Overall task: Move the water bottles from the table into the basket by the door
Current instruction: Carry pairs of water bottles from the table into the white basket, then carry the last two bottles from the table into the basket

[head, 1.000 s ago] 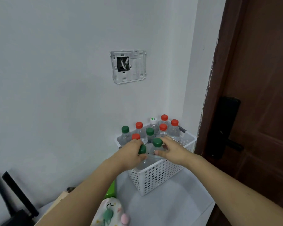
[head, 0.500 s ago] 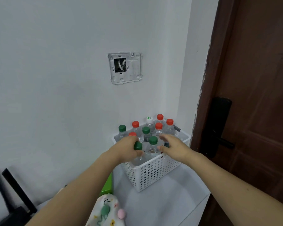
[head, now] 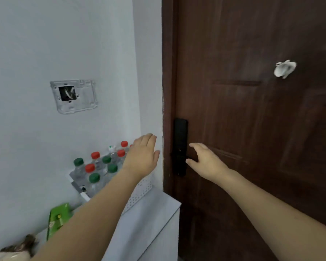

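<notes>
A white perforated basket (head: 139,193) stands on a grey cabinet top against the wall, left of the door. Several clear water bottles (head: 94,178) with green, red and white caps stand upright in it. My left hand (head: 142,157) hovers above the basket's right side, fingers spread and empty; my left forearm hides the basket's front. My right hand (head: 205,160) is raised in front of the door, right of the black lock, open and holding nothing.
A brown wooden door (head: 252,129) with a black lock and handle (head: 180,146) fills the right. A grey wall plate (head: 73,96) is mounted above the basket. A green packet (head: 57,219) lies on the cabinet top (head: 149,223) at the left.
Both hands have let go of the green-capped bottles, risen out of the basket and swung right with fingers spread. The view has turned right toward the door.
</notes>
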The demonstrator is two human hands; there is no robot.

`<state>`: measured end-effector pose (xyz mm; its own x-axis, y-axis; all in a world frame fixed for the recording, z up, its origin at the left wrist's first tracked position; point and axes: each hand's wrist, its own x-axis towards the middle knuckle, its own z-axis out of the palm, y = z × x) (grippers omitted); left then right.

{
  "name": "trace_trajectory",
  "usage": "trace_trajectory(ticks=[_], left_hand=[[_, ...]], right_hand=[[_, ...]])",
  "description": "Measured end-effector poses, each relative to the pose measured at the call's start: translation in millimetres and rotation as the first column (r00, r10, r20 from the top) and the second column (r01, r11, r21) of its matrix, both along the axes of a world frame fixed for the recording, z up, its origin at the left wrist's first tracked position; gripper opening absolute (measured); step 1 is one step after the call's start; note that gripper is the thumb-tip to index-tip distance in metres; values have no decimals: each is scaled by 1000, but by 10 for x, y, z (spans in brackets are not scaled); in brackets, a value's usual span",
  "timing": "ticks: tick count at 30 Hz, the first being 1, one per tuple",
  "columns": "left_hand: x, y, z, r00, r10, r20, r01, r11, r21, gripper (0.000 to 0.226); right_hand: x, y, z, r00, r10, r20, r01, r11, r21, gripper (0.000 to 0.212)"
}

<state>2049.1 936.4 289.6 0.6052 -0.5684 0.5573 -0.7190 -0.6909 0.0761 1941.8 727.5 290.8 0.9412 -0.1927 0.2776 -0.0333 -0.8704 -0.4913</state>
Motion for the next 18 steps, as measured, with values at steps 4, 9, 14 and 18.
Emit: trace_trajectory(ticks=[4, 9, 14, 18], left_hand=[[-401, -674, 55, 998, -60, 14, 59, 998, 19, 55], [-959, -1296, 110, 990, -139, 22, 139, 990, 27, 56], [-1451, -1720, 174, 977, -212, 6, 212, 977, 9, 57], [-1832, -2019, 234, 950, -312, 12, 312, 950, 28, 58]], right_hand=[[-642, -534, 117, 987, -158, 29, 160, 985, -71, 64], [-1439, -995, 206, 959, -279, 45, 282, 956, -87, 64], [-2200, -1270, 224, 922, -384, 42, 386, 919, -82, 63], [-2756, -1384, 254, 870, -489, 65, 493, 866, -78, 62]])
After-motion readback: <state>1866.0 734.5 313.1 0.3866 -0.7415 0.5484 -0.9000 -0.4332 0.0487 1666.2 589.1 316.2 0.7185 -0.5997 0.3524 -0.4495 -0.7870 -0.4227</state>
